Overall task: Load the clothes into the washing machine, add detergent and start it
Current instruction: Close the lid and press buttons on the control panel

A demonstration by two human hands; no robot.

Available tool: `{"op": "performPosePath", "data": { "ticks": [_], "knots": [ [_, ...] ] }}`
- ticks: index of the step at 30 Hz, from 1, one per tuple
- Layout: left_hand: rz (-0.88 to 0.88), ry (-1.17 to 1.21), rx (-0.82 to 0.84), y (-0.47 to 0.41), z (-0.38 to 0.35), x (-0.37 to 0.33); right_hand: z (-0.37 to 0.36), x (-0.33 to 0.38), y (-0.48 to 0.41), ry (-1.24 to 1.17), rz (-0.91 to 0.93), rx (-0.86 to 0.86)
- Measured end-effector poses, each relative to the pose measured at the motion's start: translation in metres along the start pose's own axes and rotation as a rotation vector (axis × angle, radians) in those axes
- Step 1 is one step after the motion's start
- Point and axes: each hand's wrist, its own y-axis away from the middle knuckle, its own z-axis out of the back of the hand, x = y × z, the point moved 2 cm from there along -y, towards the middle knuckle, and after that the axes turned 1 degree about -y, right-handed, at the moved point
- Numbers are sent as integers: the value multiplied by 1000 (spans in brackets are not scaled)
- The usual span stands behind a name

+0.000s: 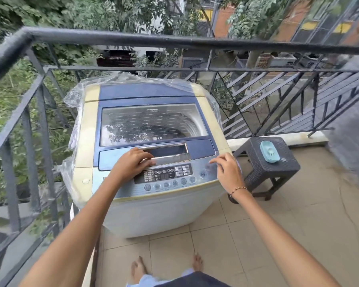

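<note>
A top-loading washing machine (pixel 153 208), cream and blue, stands on a balcony with its glass lid (pixel 151 121) down. Dark shapes show dimly through the glass. My left hand (pixel 131 164) rests on the chrome lid handle (pixel 166 150), fingers curled over its left end. My right hand (pixel 226 170) hovers over the right end of the control panel (pixel 164 176), fingers spread and holding nothing, close to the round buttons there. The panel's display and a row of round buttons lie between my hands.
A dark woven stool (pixel 278 170) stands right of the machine with a teal soap dish (pixel 268 151) on it. A metal railing (pixel 174 41) encloses the balcony behind and to the left. Clear plastic sheet (pixel 71 112) hangs around the machine's back. My bare feet are on beige tiles (pixel 298 224).
</note>
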Motion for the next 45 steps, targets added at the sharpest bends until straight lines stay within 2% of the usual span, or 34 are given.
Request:
{"op": "performPosePath", "data": {
  "ticks": [3,7,10,13,27,45],
  "knots": [
    [-94,-68,-109,2,0,2,-6,-5,9,-32,2,12],
    [-98,-75,-141,2,0,0,-10,-10,11,-41,17,15],
    [-37,-104,-177,4,0,0,-11,-13,12,-34,50,22],
    [109,-126,-221,6,1,5,-12,-15,14,-39,80,29],
    [222,-108,-210,3,-4,6,-20,-14,2,-53,146,5],
    [203,-183,-186,5,-4,1,-19,-1,17,-90,24,-51]
  ]
}}
